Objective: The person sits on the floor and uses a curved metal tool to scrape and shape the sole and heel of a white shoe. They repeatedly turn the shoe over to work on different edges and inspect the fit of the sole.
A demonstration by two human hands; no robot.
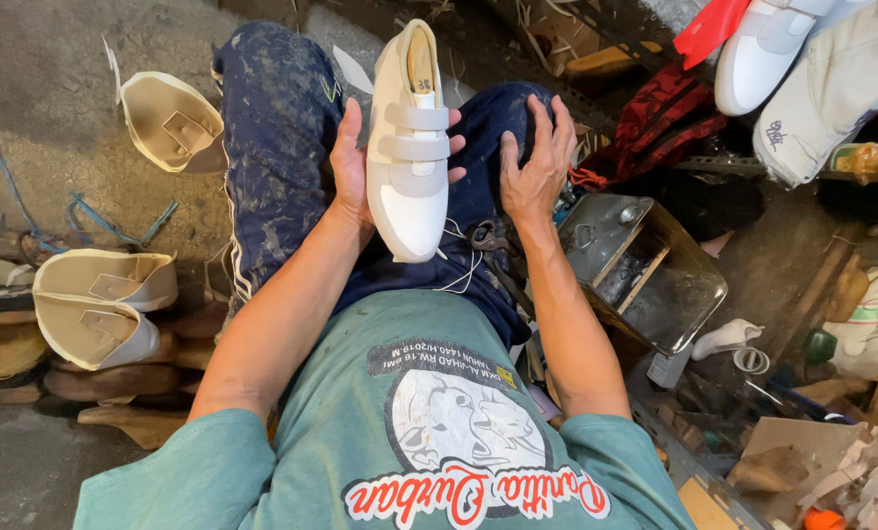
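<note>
Now left hand [348,177] holds one white shoe [409,162]; right hand [535,162] empty.

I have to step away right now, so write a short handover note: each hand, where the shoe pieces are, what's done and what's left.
Left hand: grips the white strapped shoe from its side, toe toward the body, above the lap.
Right hand: empty, fingers spread, resting on the right knee.
Pliers lie on the lap below the shoe, with loose white thread.
Done: this upper looks shaped, both straps closed.
Left: cream unfinished uppers are stacked at the left, one more lies farther up.
Open metal tin sits right.
</note>
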